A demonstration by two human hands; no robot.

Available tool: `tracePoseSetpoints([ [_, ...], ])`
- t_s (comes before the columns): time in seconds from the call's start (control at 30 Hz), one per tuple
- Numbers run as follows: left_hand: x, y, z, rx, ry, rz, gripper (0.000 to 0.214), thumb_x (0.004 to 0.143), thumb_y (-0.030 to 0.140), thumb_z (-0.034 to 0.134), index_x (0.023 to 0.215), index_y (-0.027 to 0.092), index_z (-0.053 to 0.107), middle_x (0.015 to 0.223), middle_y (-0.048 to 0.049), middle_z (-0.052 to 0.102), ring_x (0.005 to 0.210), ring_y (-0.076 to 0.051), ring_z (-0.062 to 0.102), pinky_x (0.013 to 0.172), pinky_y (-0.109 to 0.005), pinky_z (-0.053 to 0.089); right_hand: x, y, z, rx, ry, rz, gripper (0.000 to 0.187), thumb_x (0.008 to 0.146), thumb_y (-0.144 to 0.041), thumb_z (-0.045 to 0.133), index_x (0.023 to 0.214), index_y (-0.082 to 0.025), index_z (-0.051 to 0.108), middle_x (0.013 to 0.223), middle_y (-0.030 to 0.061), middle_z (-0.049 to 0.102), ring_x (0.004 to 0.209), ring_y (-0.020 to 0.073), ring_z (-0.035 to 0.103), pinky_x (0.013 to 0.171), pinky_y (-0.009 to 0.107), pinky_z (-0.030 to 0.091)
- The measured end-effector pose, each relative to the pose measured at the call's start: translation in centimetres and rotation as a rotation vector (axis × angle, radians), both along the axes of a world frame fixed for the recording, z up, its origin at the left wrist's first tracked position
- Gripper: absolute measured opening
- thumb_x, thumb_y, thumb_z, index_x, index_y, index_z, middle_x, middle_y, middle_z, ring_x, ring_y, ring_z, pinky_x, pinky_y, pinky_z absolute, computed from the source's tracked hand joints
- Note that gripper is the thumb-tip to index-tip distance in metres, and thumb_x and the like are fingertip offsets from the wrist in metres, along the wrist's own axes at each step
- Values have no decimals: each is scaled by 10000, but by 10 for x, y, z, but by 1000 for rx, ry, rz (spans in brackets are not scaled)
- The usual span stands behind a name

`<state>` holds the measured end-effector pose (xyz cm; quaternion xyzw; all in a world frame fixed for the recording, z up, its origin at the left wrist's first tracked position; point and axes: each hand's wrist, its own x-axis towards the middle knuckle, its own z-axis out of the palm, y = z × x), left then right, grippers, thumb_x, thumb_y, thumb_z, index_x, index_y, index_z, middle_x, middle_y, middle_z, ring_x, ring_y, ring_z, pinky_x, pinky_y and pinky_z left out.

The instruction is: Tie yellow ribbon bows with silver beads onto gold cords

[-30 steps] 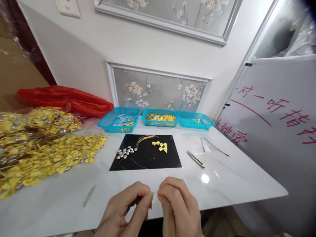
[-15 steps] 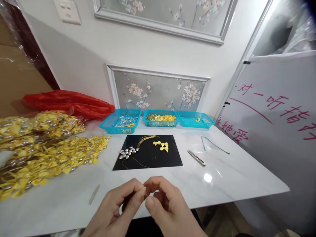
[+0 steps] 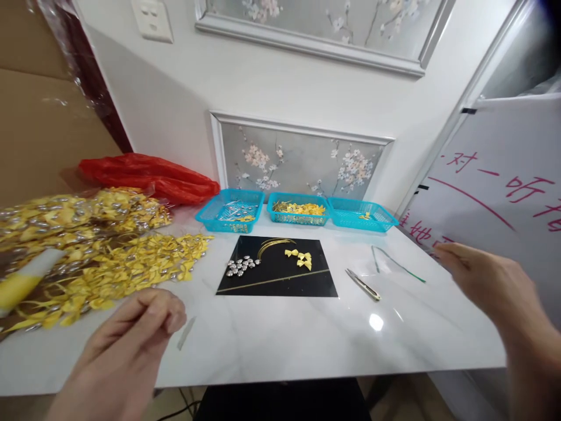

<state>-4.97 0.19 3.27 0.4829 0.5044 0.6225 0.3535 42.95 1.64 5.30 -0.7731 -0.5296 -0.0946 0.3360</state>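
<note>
My left hand (image 3: 131, 336) is at the lower left over the white table (image 3: 284, 345), fingers pinched together. My right hand (image 3: 486, 280) is out at the right edge, fingertips pressed together. A thin gold thread (image 3: 274, 280) runs taut between the two hands and crosses the black mat (image 3: 280, 286). On the mat lie a cluster of silver beads (image 3: 242, 266), a bundle of gold threads (image 3: 274, 244) and a few yellow bows (image 3: 300, 258).
Small snips (image 3: 363, 285) and a green wire (image 3: 397, 266) lie right of the mat. Three blue baskets (image 3: 230, 211) (image 3: 298, 210) (image 3: 362, 215) stand by the wall. Heaps of yellow bows (image 3: 109, 263), bagged ones and a red bag (image 3: 149, 175) fill the left. A whiteboard (image 3: 504, 193) stands at right.
My hands were pinched together near the front edge; they have now drawn far apart, left hand to the left and right hand to the right, stretching the gold thread over the mat.
</note>
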Motion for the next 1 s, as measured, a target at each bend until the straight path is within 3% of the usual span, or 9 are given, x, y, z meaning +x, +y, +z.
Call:
tracePoseSetpoints([
  [0.07,14,-6,-4,6,158,-55,330,840,486,656,641,244,552,649,26,479,667,-184,430,581,-269,389,4,-2,3,-20,-71,-143,344,915,-354,484,882,-193,787,1085,228,726,1246,443,560,733,599,347],
  [0.13,36,-12,-7,-42,308,-135,310,846,439,656,645,234,539,635,37,463,625,-170,420,549,-267,348,-26,-9,-3,45,-138,-176,357,937,-348,474,1045,-170,763,1345,268,592,1380,446,418,827,629,363],
  [0.23,69,-20,-9,-153,462,-265,286,827,357,676,636,226,509,617,49,428,612,-160,402,525,-266,289,-118,-24,-23,390,-4,371,312,934,-365,525,1131,-211,712,1372,191,594,1138,328,658,729,437,568],
  [0.3,82,-24,-11,-188,478,-314,317,885,406,590,646,228,482,620,48,409,615,-162,398,526,-270,269,-182,-34,-39,274,224,843,307,923,-281,580,1221,-258,653,1376,129,603,943,215,723,600,267,595],
  [0.4,85,-29,-14,-231,359,-431,360,930,477,498,677,222,501,642,39,446,630,-165,405,560,-273,290,-242,-43,-56,118,519,1040,303,917,-199,543,1205,-218,633,1100,85,717,681,135,687,556,203,551],
  [0.47,81,-32,-16,-265,240,-487,379,930,497,494,672,220,480,658,38,432,654,-167,392,596,-276,310,-254,-44,-62,-21,599,1115,265,906,-176,543,1156,-209,628,729,-15,689,519,108,594,498,178,489],
  [0.53,75,-34,-20,-293,171,-491,395,925,503,497,652,224,438,654,44,380,657,-165,354,607,-280,310,-252,-43,-66,-68,598,1133,223,887,-157,548,1088,-222,620,596,-68,596,468,100,529,467,169,438],
  [0.7,71,-36,-27,-316,146,-483,402,897,507,528,625,223,447,613,53,344,626,-159,306,584,-286,278,-242,-45,-71,42,483,1082,111,959,-207,511,940,-227,619,676,-26,609,532,116,555,492,192,432],
  [1.0,74,-40,-26,-257,247,-418,397,882,492,562,609,207,522,555,52,433,544,-138,404,520,-258,338,-248,-52,-82,136,366,996,355,1030,-294,432,709,-208,554,593,-24,483,463,106,462,431,198,376],
])
